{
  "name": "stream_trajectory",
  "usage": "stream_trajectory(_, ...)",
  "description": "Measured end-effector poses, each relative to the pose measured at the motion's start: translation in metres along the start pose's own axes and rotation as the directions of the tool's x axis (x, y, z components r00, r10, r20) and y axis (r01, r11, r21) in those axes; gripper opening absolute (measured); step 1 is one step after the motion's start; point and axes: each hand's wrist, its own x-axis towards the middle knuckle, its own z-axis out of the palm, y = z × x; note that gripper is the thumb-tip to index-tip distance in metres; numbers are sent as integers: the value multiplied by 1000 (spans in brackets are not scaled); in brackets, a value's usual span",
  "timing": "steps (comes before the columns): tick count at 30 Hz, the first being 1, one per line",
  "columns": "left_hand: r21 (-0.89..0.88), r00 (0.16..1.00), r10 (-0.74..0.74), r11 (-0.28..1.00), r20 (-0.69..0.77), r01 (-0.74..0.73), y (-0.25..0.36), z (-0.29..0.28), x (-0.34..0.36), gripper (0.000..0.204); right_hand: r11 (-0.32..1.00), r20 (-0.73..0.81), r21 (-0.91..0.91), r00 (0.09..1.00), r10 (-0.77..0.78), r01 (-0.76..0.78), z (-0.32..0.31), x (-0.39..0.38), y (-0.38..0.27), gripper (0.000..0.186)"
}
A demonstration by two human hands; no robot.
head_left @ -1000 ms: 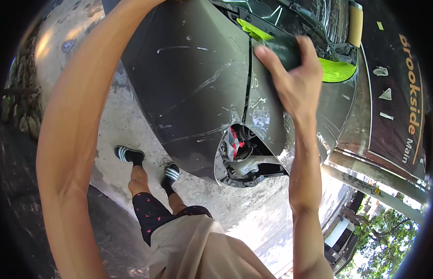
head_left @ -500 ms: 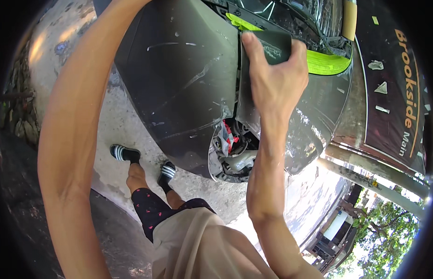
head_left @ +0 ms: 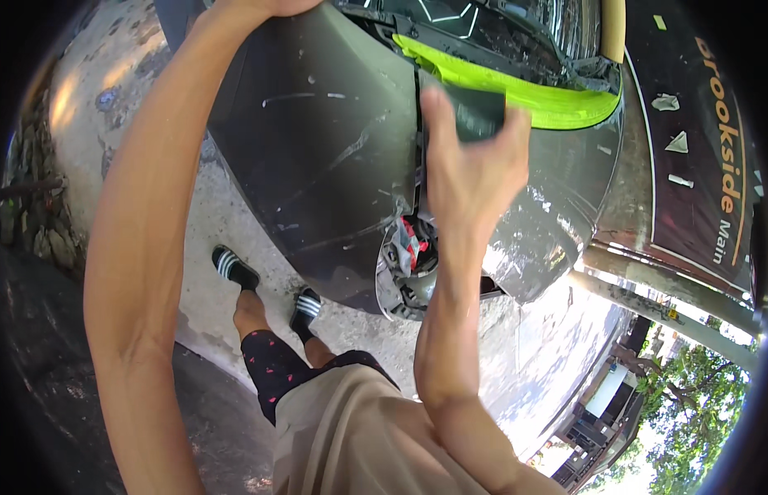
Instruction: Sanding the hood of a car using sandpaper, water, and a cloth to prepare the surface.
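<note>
My right hand [head_left: 476, 169] is over the dark grey car hood [head_left: 549, 161], its thumb and fingers gripping the sides of a dark rectangular piece that looks like sandpaper [head_left: 481, 113]. Motion blurs the fingers slightly. The piece lies against the hood, just below a bright yellow-green strip [head_left: 565, 109] along the windshield base. My left hand [head_left: 291, 5] is cut off by the upper edge, near the top of the dark fender [head_left: 318, 157]; its fingers do not show. Pale scratches and scuffs mark the fender.
Below the hood gap, the headlight opening [head_left: 407, 256] exposes wiring and red material. My sandaled feet [head_left: 305, 309] stand on concrete [head_left: 210, 198] beside the car. A dark banner [head_left: 689, 148] hangs at the right, with pipes [head_left: 664, 318] under it. A tree [head_left: 697, 404] is lower right.
My right hand has slid toward me and slightly left with the dark piece, baring more of the yellow-green strip. Part of my left hand now shows at the top edge.
</note>
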Motion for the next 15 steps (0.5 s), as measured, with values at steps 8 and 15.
stream_trajectory(8, -3, 1000, -19, 1000, 13, 19, 0, -1, 2, 38, 992, -11, 89, 996, -92, 93, -8, -14, 19, 59)
stream_trajectory(15, 15, 1000, -24, 1000, 19, 24, 2, -2, 6, 37, 999, 92, 25, 995, 25, -28, -28, -31, 26, 46)
